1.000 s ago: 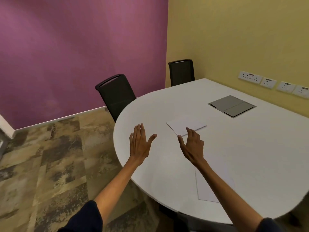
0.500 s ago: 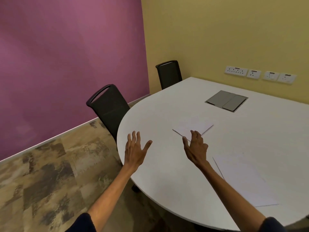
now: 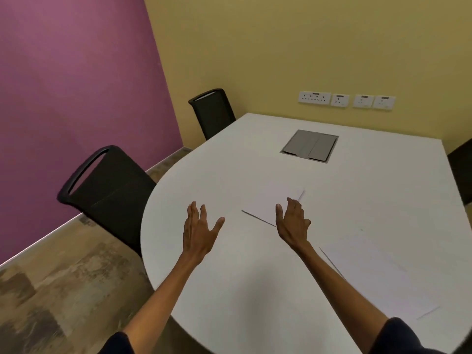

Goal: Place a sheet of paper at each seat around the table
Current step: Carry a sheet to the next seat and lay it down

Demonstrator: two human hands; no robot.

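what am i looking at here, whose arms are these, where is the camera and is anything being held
There is no machine here. A person wears a wide-angle camera on the head, so this single view looks forward and down along their own arms. The left hand and the right hand are both open above a white table and hold nothing. The right hand is over the near edge of a sheet of paper; I cannot tell whether it touches it. A second sheet lies closer to the person, on the right. A grey hatch is set into the tabletop. Black chairs stand at the table's edge: a near chair and a far chair on the left. White sockets are on the yellow wall.
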